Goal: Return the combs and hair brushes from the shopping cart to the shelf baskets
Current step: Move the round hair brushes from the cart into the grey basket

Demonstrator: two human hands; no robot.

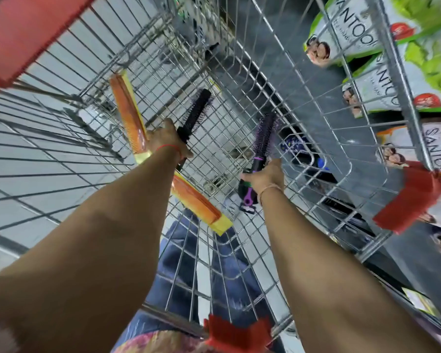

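Observation:
Both my arms reach down into a wire shopping cart (242, 80). My left hand (167, 141) is closed around the handle of a black round hair brush (195, 113), which points up and away. My right hand (265, 174) grips a purple round hair brush (264, 135) by its black and purple handle. Two orange combs in yellow packaging are also in the cart: one (129, 113) leans against the left side beside my left hand, the other (199, 202) lies on the cart floor under my left wrist.
The cart has red plastic corners (407, 197) and a red handle (23, 31). To the right stands a wire shelf basket (392, 54) holding green and white soap packs (362, 34). Dark items (313, 161) lie beyond the cart's right wall. Grey tiled floor shows through the wires.

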